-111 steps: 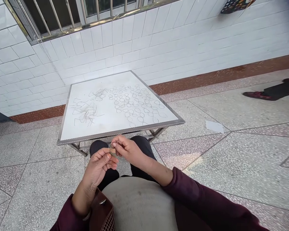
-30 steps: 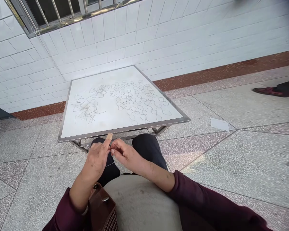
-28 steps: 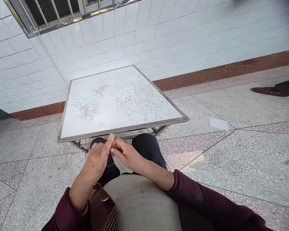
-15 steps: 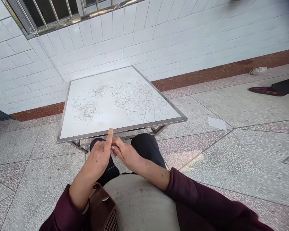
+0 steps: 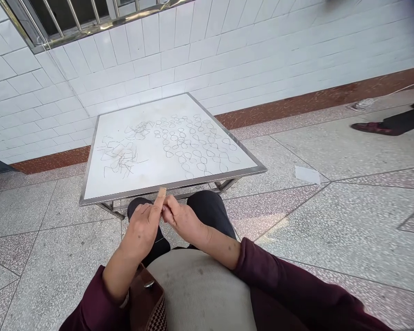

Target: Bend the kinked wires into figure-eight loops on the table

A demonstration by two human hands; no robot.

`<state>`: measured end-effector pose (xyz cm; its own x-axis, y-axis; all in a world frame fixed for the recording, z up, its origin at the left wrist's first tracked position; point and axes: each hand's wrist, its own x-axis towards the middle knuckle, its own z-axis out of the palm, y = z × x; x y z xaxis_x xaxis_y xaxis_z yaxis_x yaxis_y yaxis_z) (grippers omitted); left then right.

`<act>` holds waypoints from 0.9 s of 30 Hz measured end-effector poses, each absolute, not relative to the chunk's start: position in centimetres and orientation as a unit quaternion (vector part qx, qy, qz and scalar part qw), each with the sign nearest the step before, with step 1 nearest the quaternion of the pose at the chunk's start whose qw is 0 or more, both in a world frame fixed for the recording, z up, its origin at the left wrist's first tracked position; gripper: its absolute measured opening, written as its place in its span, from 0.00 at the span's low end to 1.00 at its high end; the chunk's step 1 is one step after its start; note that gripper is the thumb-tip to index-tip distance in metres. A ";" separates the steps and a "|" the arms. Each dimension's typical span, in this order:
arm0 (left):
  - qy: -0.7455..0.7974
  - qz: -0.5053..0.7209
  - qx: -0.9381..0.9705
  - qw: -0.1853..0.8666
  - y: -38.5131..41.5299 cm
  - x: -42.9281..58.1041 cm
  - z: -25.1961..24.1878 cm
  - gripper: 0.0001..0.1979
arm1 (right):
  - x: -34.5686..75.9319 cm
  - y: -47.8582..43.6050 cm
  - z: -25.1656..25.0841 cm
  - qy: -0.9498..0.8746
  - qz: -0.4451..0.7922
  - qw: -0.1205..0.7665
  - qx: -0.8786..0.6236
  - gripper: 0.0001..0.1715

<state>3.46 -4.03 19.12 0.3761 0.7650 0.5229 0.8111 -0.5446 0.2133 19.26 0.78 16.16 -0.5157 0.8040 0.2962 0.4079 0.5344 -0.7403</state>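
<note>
My left hand [image 5: 142, 231] and my right hand [image 5: 185, 224] meet over my lap, in front of the near table edge. The left forefinger points forward, with a tan wrap [image 5: 162, 191] around its tip; its other fingers are curled. The right fingers are pinched against the left ones. Anything between them is too small or hidden to make out. On the white table [image 5: 148, 179] lie loose, bent thin strands [image 5: 124, 158] at the left, with another tangle [image 5: 140, 130] behind. Many thin looped strands [image 5: 202, 158], several in figure-eight shapes, spread over the right half.
A white tiled wall [image 5: 141, 69] with a barred window [image 5: 76, 18] stands behind the table. A white paper [image 5: 307, 174] lies on the speckled floor to the right. Another person's shoe [image 5: 376, 128] shows at far right. A brown bag [image 5: 141, 294] hangs at my left side.
Both hands stay together; the left forefinger has tilted slightly to the right and its tip sits a little lower. The view has shifted slightly. The strands on the table look unchanged.
</note>
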 end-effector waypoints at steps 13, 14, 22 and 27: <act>-0.487 -0.579 -0.499 -0.422 -4.3 4.4 18.0 0.44 | 18.9 0.4 16.6 -0.724 0.438 0.407 -0.344 0.10; -0.482 -0.586 -0.489 -0.431 -4.4 4.5 18.0 0.44 | 18.8 0.4 16.7 -0.717 0.453 0.406 -0.341 0.11; -0.513 -0.571 -0.519 -0.378 -4.9 4.3 18.1 0.40 | 19.0 0.1 17.6 -0.724 0.497 0.349 -0.328 0.08; -0.522 -0.559 -0.540 -0.350 -5.2 3.9 17.8 0.36 | 19.2 0.1 17.8 -0.718 0.528 0.333 -0.308 0.09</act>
